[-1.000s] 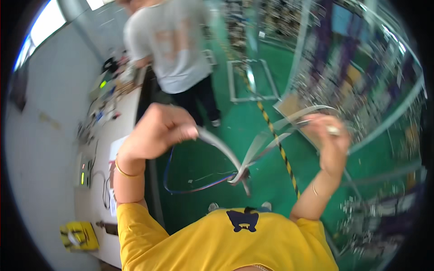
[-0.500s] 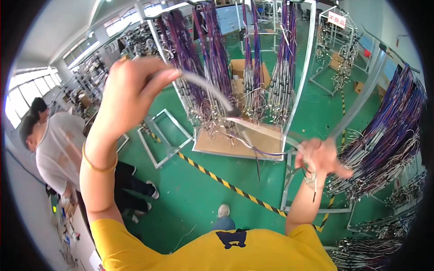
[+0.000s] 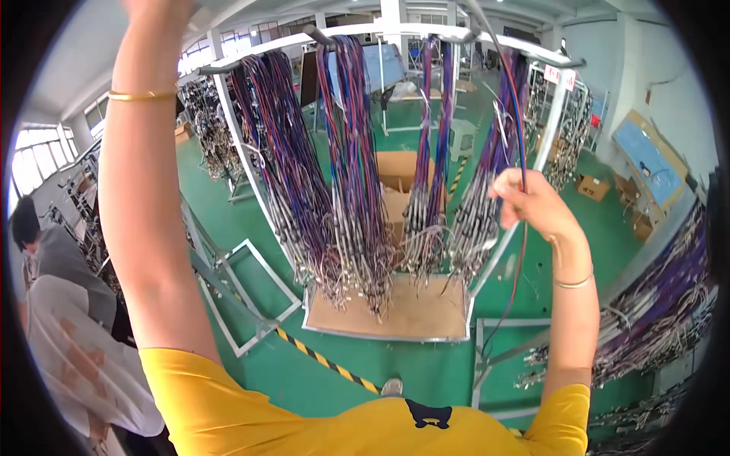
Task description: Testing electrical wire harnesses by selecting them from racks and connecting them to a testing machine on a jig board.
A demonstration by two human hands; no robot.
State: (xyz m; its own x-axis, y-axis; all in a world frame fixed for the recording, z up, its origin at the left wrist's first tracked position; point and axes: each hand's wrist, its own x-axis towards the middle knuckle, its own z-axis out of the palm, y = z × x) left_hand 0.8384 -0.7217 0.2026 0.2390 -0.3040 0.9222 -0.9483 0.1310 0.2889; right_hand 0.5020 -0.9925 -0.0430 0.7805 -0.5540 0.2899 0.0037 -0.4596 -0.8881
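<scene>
My left arm reaches up at the left, and my left hand (image 3: 158, 9) is cut off by the top edge, so its fingers and anything in them are hidden. My right hand (image 3: 538, 204) is raised before the rack's right side, its fingers curled round a thin wire harness (image 3: 514, 99). Red, blue and dark strands run from the top edge down through that hand, and their loose ends dangle below it. Ahead hang thick bundles of purple, blue and red wire harnesses (image 3: 353, 144) with grey sleeves and pale ends, from the white metal rack (image 3: 388, 30).
A brown board (image 3: 388, 315) forms the rack's base, with a cardboard box (image 3: 395, 169) behind it. Metal floor frames (image 3: 242, 349) stand at the left. More harnesses (image 3: 646, 311) hang at the right. A person in a light top (image 3: 84, 357) is at the lower left.
My view has tilted up towards the rack's top bar. My left hand has risen to the top edge. My right hand has gone up and closed from spread fingers round the harness.
</scene>
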